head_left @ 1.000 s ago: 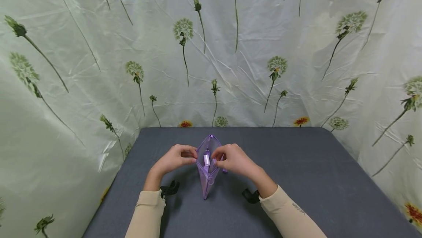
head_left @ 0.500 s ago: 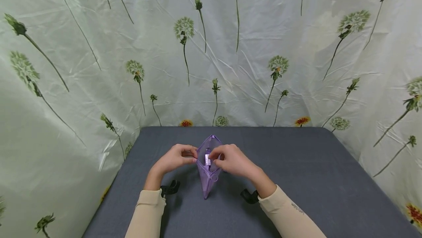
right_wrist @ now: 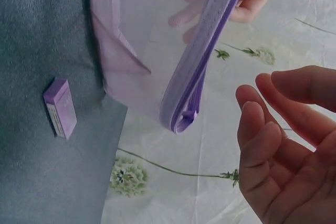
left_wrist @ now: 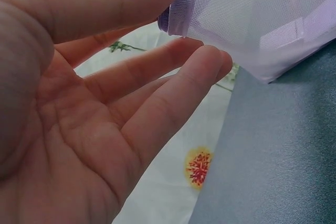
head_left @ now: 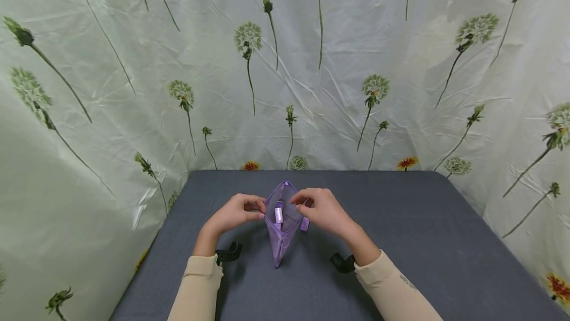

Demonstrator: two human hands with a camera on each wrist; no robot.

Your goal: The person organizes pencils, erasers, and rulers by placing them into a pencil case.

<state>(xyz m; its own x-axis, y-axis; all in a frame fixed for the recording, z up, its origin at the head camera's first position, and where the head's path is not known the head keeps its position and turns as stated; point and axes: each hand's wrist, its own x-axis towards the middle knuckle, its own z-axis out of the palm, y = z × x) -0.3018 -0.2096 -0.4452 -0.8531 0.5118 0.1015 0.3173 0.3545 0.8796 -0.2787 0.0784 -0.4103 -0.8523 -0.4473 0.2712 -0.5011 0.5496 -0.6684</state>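
A purple mesh zip pouch stands on the dark table with its mouth spread wide. My left hand pinches the left zip edge between thumb and fingers; the left wrist view shows the thumb on the purple zip band. Small purple boxes, one with a shiny face, lie inside the pouch. My right hand hovers at the pouch's right rim, fingers loosely bent. In the right wrist view its fingertips are apart from the zip edge and hold nothing.
Outside the pouch, to its right, a small purple box lies on the dark table. A pale curtain with dandelion prints hangs behind the table and along its sides.
My right hand has moved from over the pouch's mouth to the right, off the rim. The box outside the pouch shows more now. My left hand keeps its hold.
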